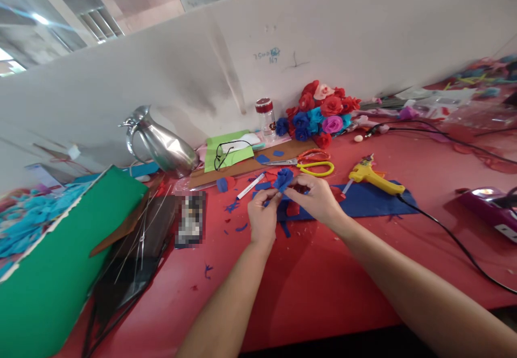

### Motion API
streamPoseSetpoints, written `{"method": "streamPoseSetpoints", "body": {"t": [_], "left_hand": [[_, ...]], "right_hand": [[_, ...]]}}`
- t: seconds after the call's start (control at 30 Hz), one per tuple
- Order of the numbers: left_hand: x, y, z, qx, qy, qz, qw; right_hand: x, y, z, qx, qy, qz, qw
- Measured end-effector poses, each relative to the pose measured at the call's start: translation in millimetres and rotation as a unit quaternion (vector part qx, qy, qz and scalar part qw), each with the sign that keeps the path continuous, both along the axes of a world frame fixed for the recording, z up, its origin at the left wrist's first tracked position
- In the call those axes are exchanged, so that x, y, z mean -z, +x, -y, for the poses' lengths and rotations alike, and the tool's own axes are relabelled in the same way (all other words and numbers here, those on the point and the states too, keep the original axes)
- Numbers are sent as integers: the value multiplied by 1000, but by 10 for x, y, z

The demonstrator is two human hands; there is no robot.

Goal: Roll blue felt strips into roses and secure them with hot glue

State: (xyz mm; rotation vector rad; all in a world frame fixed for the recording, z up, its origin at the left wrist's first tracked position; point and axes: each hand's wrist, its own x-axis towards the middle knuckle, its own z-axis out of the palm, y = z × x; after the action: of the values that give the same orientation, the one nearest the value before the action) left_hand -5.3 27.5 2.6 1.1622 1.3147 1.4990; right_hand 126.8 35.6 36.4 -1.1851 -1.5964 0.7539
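Between both hands is a blue paper flower [283, 179], held upright a little above the red table. My left hand [263, 213] pinches its base from the left, thumb against fingers. From the right, my right hand [313, 199] also grips the lower part of the flower with closed fingertips. Just behind them lie scissors [315, 168] with yellow and red handles. A strip of blue paper [363, 202] is spread under and right of my right hand, and a yellow glue gun [374, 176] rests on it. Blue scraps [241, 227] lie left of my left hand.
A bunch of paper roses [332, 107] and a glass jar [265, 121] stand by the wall. At left are a metal jug [163, 142], a green box [81, 261] and a phone [191, 219]. The black cord [448, 232] runs off right. Eyeglasses [220, 156] lie on green paper.
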Motion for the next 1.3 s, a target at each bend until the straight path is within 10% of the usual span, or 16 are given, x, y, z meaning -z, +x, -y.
{"method": "streamPoseSetpoints", "body": {"t": [0.73,1.13,1.3], "left_hand": [[2,-19,3,-20,39,-65,997],[-14,-34,-13,-33,68,-99,992],[13,-35,-33,-53,64,-73,994]], "right_hand": [[-4,5,30,10,-33,-116,993],[-139,86,-13,-83,-226,-370,897],[-67,184,-78,20,-149,-256,955]]}}
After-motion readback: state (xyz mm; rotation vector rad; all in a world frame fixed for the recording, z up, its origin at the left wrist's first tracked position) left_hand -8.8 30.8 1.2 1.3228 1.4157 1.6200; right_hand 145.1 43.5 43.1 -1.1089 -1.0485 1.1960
